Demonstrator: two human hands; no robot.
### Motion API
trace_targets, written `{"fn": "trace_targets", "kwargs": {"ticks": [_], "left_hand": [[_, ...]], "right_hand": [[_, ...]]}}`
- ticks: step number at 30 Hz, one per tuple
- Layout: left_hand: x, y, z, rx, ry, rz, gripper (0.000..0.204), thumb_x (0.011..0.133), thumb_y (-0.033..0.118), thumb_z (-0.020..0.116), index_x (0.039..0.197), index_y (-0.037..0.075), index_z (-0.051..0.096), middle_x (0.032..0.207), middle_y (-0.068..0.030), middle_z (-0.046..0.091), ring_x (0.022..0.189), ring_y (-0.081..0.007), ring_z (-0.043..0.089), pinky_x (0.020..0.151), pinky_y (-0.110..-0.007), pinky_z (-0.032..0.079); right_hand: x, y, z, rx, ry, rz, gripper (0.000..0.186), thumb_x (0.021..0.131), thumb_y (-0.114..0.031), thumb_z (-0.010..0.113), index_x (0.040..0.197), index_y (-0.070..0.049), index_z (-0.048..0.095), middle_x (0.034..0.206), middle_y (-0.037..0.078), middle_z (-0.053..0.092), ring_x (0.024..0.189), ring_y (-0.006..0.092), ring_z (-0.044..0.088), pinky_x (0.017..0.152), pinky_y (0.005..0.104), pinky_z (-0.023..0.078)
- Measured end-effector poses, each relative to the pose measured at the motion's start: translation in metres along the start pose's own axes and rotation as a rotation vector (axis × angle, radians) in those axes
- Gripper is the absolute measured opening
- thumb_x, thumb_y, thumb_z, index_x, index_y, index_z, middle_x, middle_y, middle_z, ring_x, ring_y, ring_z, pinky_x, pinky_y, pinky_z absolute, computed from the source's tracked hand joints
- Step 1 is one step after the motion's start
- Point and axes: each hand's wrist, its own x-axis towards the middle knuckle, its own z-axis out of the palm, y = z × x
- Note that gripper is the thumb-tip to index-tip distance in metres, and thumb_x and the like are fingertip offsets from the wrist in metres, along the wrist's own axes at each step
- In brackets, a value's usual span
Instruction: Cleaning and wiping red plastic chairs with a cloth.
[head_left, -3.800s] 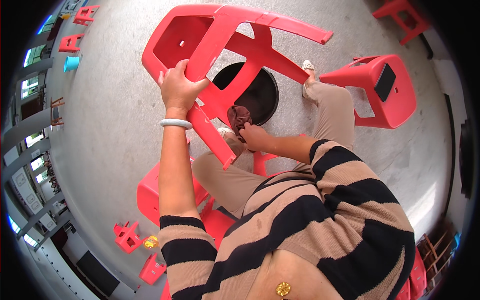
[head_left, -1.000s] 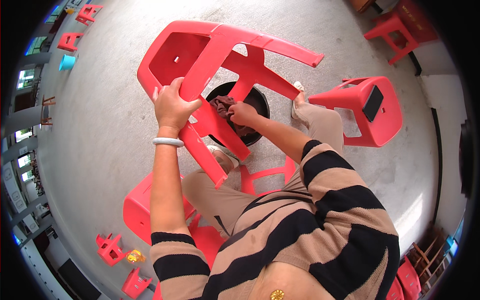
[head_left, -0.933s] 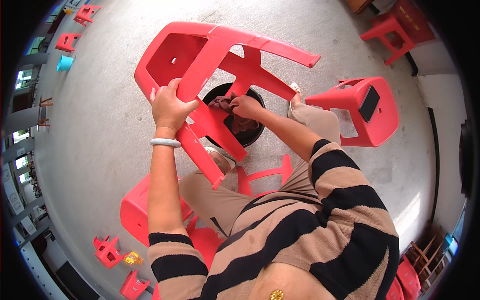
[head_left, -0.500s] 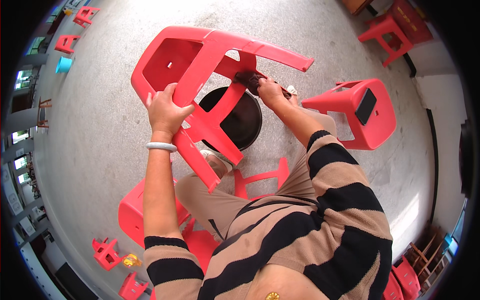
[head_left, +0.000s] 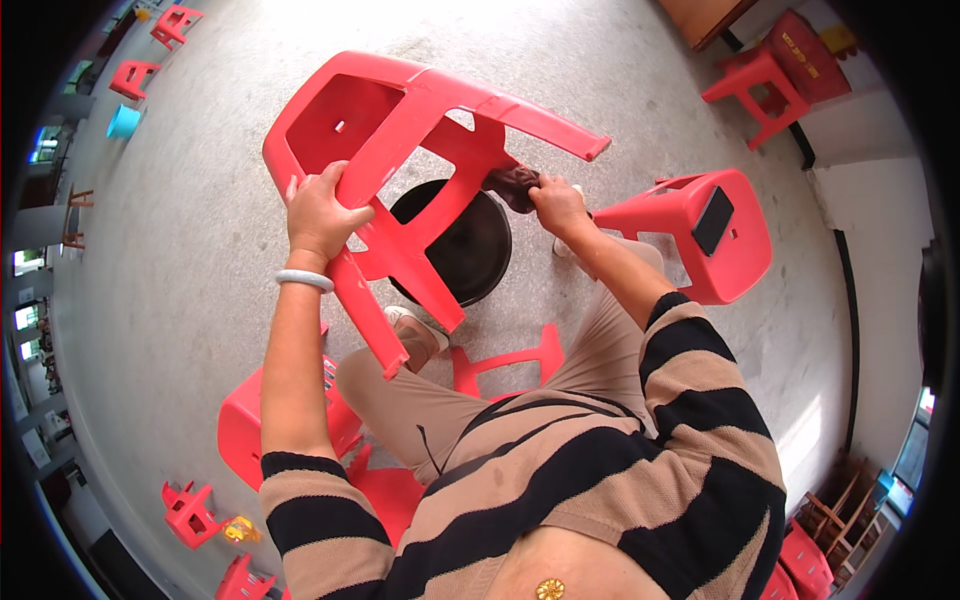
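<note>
A red plastic stool (head_left: 395, 130) is held tipped on its side in front of me, its legs pointing toward me and to the right. My left hand (head_left: 322, 215) is closed round one of its legs, thumb spread along the plastic. My right hand (head_left: 560, 207) grips a dark brown cloth (head_left: 513, 187), which lies against the stool's far right leg. Under the stool a round black basin (head_left: 470, 250) stands on the floor between my feet; the stool hides part of it.
To my right, another red stool (head_left: 750, 255) carries a black phone (head_left: 713, 221). A red stool (head_left: 240, 430) stands close at my left. Further off are a light blue bucket (head_left: 123, 122), more red stools and a brown wooden piece of furniture (head_left: 705, 18) at the far right.
My right hand and the cloth have shifted slightly right and down along the leg. The stool's legs have swung a little to the left, and the whole view has turned slightly.
</note>
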Motion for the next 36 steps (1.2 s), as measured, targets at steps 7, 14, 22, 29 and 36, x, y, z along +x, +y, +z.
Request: {"fn": "trace_targets", "kwargs": {"ticks": [7,14,22,29,36], "left_hand": [[-0.002,0.002,-0.003,-0.005,-0.019,-0.015,0.067,0.063,0.037,0.074,0.123,0.009,0.064,0.098,-0.0112,0.069,0.1,-0.0306,0.063,0.12,-0.052,0.026],[0.0,-0.003,-0.016,-0.035,-0.078,0.062,0.07,0.064,0.04,0.082,0.124,0.008,0.064,0.117,-0.0106,0.066,0.118,-0.0331,0.056,0.121,-0.051,0.025],[-0.033,-0.072,0.007,-0.207,0.339,-0.102,0.109,0.076,0.058,0.082,0.153,0.004,0.027,0.148,-0.0258,0.038,0.141,-0.0389,0.036,0.117,-0.048,0.034],[-0.074,-0.063,0.075,-1.604,0.133,-0.565,0.078,0.098,0.07,0.045,0.14,0.004,0.048,0.115,-0.0156,0.067,0.101,-0.0263,0.069,0.085,-0.037,0.058],[-0.051,-0.052,0.07,-1.589,0.309,-0.53,0.068,0.102,0.067,0.034,0.121,0.008,0.062,0.09,-0.003,0.066,0.073,-0.0127,0.064,0.067,-0.03,0.057]], "right_hand": [[0.031,0.013,0.022,-0.009,0.088,0.085,0.014,0.078,-0.017,0.073,0.092,-0.016,0.072,0.104,0.009,0.065,0.096,0.0273,0.07,0.073,0.0406,0.059],[0.0,0.016,0.05,0.43,-0.074,0.338,0.027,0.079,-0.034,0.068,0.098,-0.016,0.074,0.103,0.007,0.075,0.096,0.026,0.071,0.077,0.038,0.054],[-0.002,-0.021,0.017,0.331,-0.057,0.059,0.02,0.077,-0.027,0.071,0.093,-0.015,0.073,0.095,0.009,0.074,0.095,0.0311,0.07,0.083,0.0434,0.054],[-0.013,0.013,0.054,0.313,0.048,0.212,0.015,0.076,-0.021,0.072,0.091,-0.018,0.074,0.089,0.016,0.072,0.093,0.0317,0.072,0.079,0.0441,0.057],[-0.022,-0.014,0.029,0.328,-0.045,0.212,0.015,0.076,-0.02,0.074,0.091,-0.019,0.074,0.099,0.015,0.066,0.092,0.0363,0.069,0.08,0.0475,0.057]]}}
